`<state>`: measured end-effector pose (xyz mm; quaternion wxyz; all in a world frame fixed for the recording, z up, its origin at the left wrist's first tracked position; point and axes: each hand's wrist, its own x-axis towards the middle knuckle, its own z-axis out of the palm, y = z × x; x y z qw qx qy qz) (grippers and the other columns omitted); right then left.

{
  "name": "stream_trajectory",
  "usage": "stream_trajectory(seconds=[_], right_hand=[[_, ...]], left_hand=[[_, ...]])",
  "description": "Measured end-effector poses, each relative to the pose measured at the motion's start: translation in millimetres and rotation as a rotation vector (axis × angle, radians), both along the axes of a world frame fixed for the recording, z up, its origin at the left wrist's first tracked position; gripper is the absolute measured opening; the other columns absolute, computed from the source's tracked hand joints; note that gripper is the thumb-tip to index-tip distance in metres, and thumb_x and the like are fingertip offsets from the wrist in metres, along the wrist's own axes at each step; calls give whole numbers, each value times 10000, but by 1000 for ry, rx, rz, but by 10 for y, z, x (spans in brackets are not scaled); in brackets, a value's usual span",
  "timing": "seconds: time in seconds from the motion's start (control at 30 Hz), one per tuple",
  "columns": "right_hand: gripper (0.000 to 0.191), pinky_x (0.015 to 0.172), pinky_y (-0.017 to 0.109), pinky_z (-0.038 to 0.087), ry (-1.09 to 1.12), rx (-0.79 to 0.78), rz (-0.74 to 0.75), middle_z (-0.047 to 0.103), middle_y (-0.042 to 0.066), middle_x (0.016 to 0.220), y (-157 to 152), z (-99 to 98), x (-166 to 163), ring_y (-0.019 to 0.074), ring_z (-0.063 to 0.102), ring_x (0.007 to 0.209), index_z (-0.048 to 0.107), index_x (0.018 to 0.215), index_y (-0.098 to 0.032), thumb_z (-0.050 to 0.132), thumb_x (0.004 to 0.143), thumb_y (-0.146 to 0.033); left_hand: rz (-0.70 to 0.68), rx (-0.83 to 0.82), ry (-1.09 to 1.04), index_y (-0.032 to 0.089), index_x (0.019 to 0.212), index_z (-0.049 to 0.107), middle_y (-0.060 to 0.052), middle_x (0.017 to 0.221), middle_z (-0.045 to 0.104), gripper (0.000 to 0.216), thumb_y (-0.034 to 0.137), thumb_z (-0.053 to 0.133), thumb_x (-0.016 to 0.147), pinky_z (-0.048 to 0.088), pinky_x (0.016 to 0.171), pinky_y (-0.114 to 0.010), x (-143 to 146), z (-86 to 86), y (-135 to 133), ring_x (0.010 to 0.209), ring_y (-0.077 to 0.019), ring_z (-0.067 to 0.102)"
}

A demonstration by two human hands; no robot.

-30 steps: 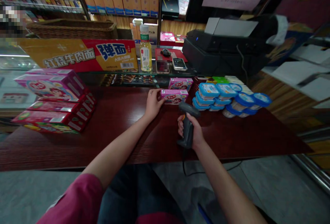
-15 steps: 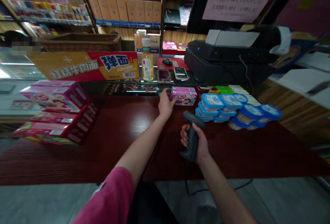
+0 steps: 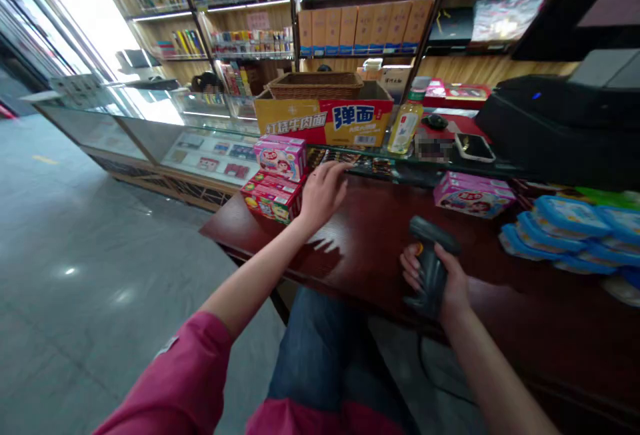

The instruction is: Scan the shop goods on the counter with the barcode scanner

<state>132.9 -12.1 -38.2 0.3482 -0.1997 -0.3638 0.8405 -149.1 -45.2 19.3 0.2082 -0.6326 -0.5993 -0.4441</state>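
The left hand [image 3: 320, 195] hovers over the dark wood surface [image 3: 370, 248], fingers [image 3: 336, 169] apart and holding nothing, just beside the stack of pink boxes [image 3: 274, 185] at the far left corner. The stack is uneven: flat red-and-pink cartons lie below, and a taller pink box [image 3: 281, 157] stands on top.

These look like light printed cardboard, stiff along the edges but easy to dent on the broad faces. The glossy print is probably a little slippery. The top box would best be taken across its short sides, thumb against fingers, so the cartons under it are not dragged off the corner.

The right hand [image 3: 445, 281] is clamped around the grip of a black barcode scanner [image 3: 430, 265] near the front edge, its head pointing away. The scanner seems rigid plastic and light, and its cord hangs below the edge.

Another pink box [image 3: 473, 195] and blue-lidded tubs [image 3: 570, 221] lie toward the right.
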Motion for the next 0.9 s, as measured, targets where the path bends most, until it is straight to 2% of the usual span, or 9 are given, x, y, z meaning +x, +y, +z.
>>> stream_trajectory(seconds=[0.1, 0.17, 0.27, 0.33, 0.5, 0.67, 0.77, 0.9], right_hand=[[324, 366, 187, 393, -36, -11, 95, 460, 0, 638, -95, -7, -377, 104, 385, 503, 681, 795, -167, 727, 775, -487], [326, 368, 187, 390, -53, -27, 128, 464, -4, 627, -98, -7, -519, 98, 384, 493, 680, 793, -159, 742, 762, -477], [327, 367, 182, 382, -45, -47, 119, 467, -6, 617, -72, -3, -573, 91, 381, 487, 684, 787, -141, 766, 738, -453], [323, 365, 176, 377, -21, -52, 89, 471, -4, 618, -64, -4, -558, 90, 386, 491, 690, 789, -135, 771, 735, -443], [301, 372, 177, 395, -9, -58, 50, 485, -6, 618, -86, -18, -539, 94, 390, 500, 692, 796, -146, 763, 748, -435], [298, 377, 179, 391, -12, -61, 55, 472, -13, 612, -88, -23, -556, 93, 380, 492, 682, 795, -143, 762, 744, -425], [292, 378, 181, 388, -4, -48, 61, 457, -13, 613, -79, -13, -556, 99, 384, 493, 676, 804, -146, 748, 758, -425], [302, 375, 176, 375, -10, -31, 64, 447, -17, 610, -74, -6, -557, 99, 372, 491, 672, 802, -157, 749, 756, -445]], left_hand=[[207, 53, -79, 252, 1332, 527, -108, 1363, 529, 415, 223, 611, 926, 377, 1169, -477, -588, 289, -291, 1344, -290, 474], [291, 52, -152, 251, 1357, 493, -132, 1425, 469, 551, 258, 720, 855, 349, 1186, -513, -954, 378, -372, 1398, -333, 413], [381, -10, -303, 231, 1410, 416, -181, 1449, 430, 812, 295, 851, 728, 361, 1165, -549, -1380, 367, -392, 1411, -380, 396], [425, -104, -408, 231, 1438, 366, -195, 1449, 431, 902, 297, 875, 695, 365, 1143, -584, -1539, 314, -376, 1393, -394, 422], [521, -254, -512, 231, 1399, 361, -185, 1437, 440, 885, 332, 880, 689, 348, 1118, -615, -1591, 242, -368, 1378, -377, 440], [574, -278, -508, 226, 1156, 519, -135, 1317, 501, 597, 415, 860, 704, 374, 1081, -595, -1610, 199, -408, 1285, -344, 504], [522, -229, -519, 225, 1073, 547, -112, 1262, 531, 565, 412, 884, 660, 388, 1060, -587, -1669, 109, -364, 1214, -326, 542], [356, -167, -592, 210, 1151, 526, -64, 1051, 625, 655, 325, 901, 626, 468, 978, -492, -1732, 9, -229, 1012, -258, 618]])
